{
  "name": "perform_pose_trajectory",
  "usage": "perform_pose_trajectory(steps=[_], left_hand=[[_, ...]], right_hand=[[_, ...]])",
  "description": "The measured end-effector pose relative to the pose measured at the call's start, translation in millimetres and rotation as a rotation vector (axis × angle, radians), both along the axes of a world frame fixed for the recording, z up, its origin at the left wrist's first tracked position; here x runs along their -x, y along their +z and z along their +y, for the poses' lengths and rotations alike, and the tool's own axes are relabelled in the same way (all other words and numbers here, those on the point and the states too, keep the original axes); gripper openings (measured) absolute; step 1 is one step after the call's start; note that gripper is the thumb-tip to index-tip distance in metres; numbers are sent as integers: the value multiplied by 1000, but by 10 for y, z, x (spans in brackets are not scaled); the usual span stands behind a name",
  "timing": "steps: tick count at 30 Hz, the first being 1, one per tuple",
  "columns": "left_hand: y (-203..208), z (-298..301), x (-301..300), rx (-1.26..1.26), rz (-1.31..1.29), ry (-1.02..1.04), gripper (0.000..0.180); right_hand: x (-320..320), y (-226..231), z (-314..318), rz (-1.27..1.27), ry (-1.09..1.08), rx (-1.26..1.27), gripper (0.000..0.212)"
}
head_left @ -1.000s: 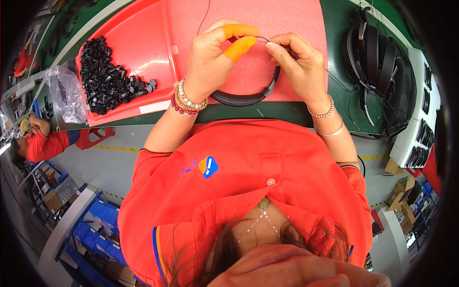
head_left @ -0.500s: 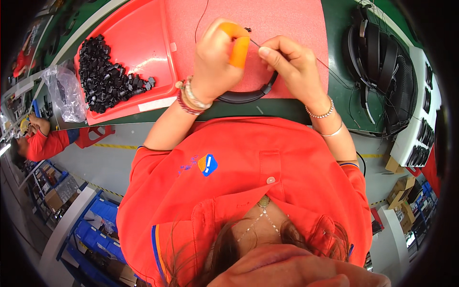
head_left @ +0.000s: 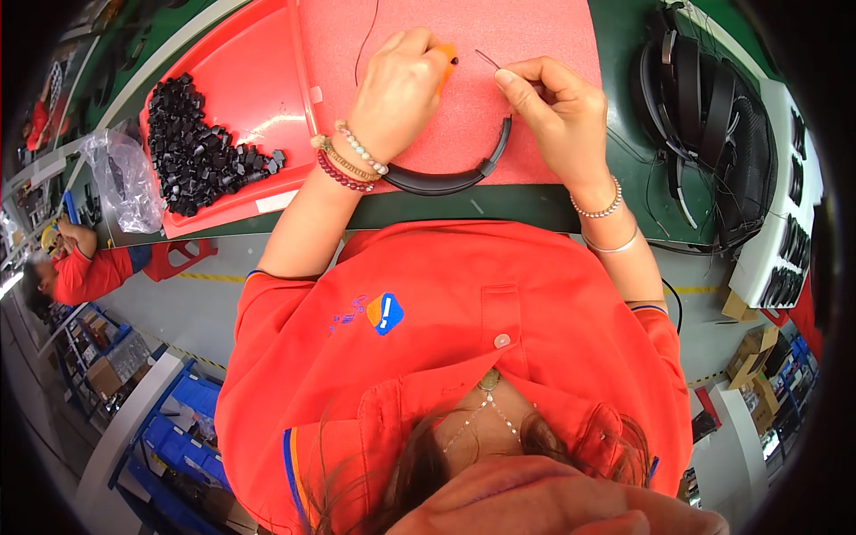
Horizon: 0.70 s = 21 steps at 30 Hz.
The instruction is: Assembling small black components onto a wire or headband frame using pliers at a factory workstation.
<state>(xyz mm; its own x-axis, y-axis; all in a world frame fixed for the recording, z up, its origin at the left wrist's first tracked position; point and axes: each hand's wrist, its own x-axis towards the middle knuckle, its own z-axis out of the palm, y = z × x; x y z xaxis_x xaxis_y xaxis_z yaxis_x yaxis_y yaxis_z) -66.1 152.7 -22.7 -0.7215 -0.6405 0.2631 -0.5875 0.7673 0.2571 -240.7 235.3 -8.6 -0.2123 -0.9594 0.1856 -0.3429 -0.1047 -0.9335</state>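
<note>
My right hand [head_left: 563, 111] pinches a thin dark wire [head_left: 486, 59] between thumb and forefinger; its free end, which looks bent into a narrow loop, points toward my left hand. My left hand [head_left: 399, 85], with orange covers on its fingers, is closed, and a small dark tip [head_left: 455, 61] shows at its fingertips. What that piece is I cannot make out. Below and between both hands a black curved headband [head_left: 437, 185] lies on the pink foam mat [head_left: 544, 36]. Part of the headband is hidden behind my left wrist.
At left, a red tray [head_left: 267, 53] holds many small black blocks [head_left: 201, 147], with a clear plastic bag [head_left: 125, 183] beside it. Black headbands with loose wires [head_left: 691, 107] lie at right, next to a white rack [head_left: 789, 205] of black parts. A co-worker [head_left: 89, 267] is far left.
My hands have moved apart, the left one turning back-up and shifting left. The wire that stretched between them now sticks out from my right hand alone, and more of the headband shows.
</note>
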Motion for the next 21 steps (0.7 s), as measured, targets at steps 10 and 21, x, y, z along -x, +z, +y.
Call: perform_pose_trajectory(steps=[10,21], left_hand=[[0,62,-17,-1337,1400,120,24],[58,146,2,-1392,1443,52,25]], right_hand=[[-153,75,-74,199,-47,239,7],[-208,56,-131,237,-29,276,8]])
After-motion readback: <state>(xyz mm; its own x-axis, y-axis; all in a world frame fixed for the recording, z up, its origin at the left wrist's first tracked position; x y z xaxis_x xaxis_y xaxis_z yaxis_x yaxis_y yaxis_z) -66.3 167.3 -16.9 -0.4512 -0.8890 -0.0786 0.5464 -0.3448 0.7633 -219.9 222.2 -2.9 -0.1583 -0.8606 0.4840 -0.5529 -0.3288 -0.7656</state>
